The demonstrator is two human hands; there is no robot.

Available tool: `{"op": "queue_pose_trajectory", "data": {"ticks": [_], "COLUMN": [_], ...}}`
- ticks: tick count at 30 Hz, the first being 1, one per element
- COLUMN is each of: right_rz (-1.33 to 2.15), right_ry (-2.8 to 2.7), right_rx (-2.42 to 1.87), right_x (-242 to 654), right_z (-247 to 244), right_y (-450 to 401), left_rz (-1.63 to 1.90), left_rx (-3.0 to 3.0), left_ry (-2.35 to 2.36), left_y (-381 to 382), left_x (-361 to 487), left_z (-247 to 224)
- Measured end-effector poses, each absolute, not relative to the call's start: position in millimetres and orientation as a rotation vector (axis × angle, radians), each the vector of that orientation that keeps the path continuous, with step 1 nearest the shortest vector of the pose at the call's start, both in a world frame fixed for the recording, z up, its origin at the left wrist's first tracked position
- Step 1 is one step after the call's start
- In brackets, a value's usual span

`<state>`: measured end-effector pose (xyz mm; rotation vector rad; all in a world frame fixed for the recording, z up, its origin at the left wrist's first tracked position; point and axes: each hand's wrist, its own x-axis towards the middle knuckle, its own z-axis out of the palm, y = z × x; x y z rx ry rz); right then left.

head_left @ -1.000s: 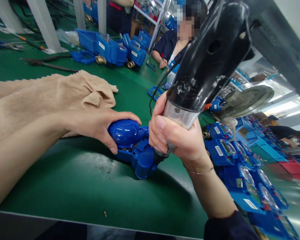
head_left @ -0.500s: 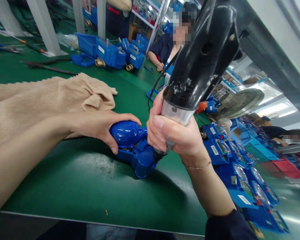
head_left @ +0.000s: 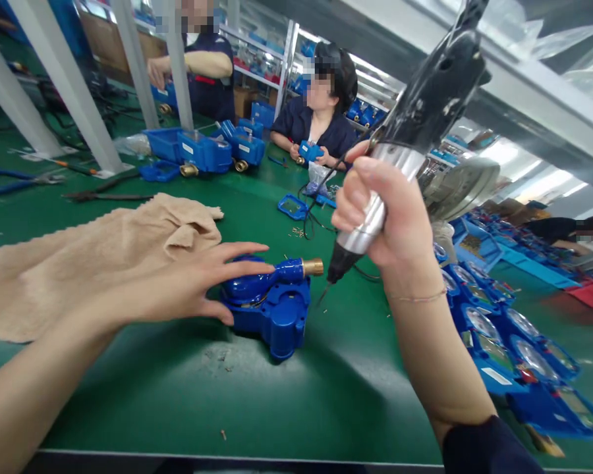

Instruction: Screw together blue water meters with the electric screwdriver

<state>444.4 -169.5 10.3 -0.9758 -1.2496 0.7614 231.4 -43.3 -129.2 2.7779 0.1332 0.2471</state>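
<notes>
Left hand (head_left: 178, 286) spread, fingers lying over blue water meter (head_left: 271, 316), thumb against its side; right hand (head_left: 380, 214) closed around electric screwdriver (head_left: 360, 240), bit just beside meter's brass fitting (head_left: 312, 266)

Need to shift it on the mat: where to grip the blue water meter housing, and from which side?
Take the rounded bulb of the blue water meter housing from the left, where the left hand is: its curve probably suits a wrapped palm. Avoid the brass end fitting on the right.
</notes>
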Motion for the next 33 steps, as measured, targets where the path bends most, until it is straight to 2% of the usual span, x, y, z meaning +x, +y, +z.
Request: {"op": "queue_pose_trajectory", "data": {"ticks": [3,5,6,11,16,19,23,26,33], "right_rz": [0.491,0.172,0.137,0.001,-0.067,-0.099,-0.038,0.11,0.493], "right_ry": [-1.274,-1.356,-1.359,-1.389,-1.398,-1.396,-1.491,-1.685,-1.933], "right_rx": [-1.205,-1.79,-1.913,-2.21,-2.361,-2.348,-2.146,-1.869,-1.334], "right_x": [479.3,502.0,512.0,543.4,554.5,556.7,550.7,538.8,507.1], "right_z": [-0.2,-27.8,-45.0,-121.5,-159.5,-169.7,-165.4,-156.5,-162.1], "right_y": [-170.3,-171.6,-172.6,-179.6,-185.1,-191.3,-207.5,-221.3,-213.0], "left_rz": [0.394,0.489,0.535,0.654,0.594,0.544,0.304,0.128,-0.107], "left_rx": [2.985,3.104,3.165,3.316,3.164,2.944,2.536,2.313,1.921], "left_ry": [0.185,0.278,0.364,0.513,0.499,0.545,0.699,0.778,0.539], "left_y": [-75.2,-98.2,-108.4,-129.9,-116.5,-105.0,-84.1,-67.5,-41.7], "left_x": [236.1,242.2,245.4,253.4,258.8,262.1,258.5,254.9,265.8], "left_z": [-139.9,-151.0,-156.0,-161.3,-148.4,-147.5,-142.0,-128.3,-108.7]}}
